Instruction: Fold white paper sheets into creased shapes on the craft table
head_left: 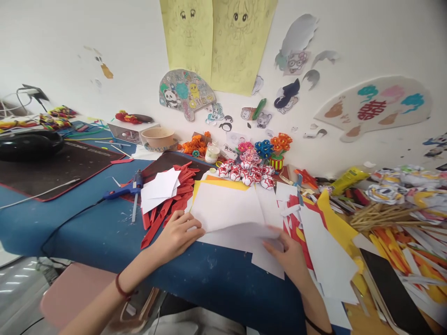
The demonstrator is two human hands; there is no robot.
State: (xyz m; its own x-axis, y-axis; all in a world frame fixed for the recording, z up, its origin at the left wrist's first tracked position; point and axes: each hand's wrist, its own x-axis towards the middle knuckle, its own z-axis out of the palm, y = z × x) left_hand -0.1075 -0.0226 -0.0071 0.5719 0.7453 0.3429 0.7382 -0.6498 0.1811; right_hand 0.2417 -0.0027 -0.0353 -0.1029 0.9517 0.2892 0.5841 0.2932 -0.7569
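A white paper sheet [226, 207] lies before me near the table's front edge, its lower right side lifted and curling over. My left hand [183, 232], fingers curled together, grips the sheet's left corner. At the right end, my right hand [286, 253] pinches the raised edge between thumb and fingers. Beneath the sheet, more white paper [268, 265] and a yellow sheet [200, 188] stick out. Left of my left hand, small white paper pieces [160, 188] rest on a pile of folded red paper strips [160, 223].
A blue glue gun [127, 190] with a black cord lies left. Red-and-white paper flowers [244, 174] stand behind the sheet. Cut white paper [324, 246], a dark phone-like slab [394, 288] and many paper strips [408, 265] crowd the right. A bowl [159, 138] sits at the back.
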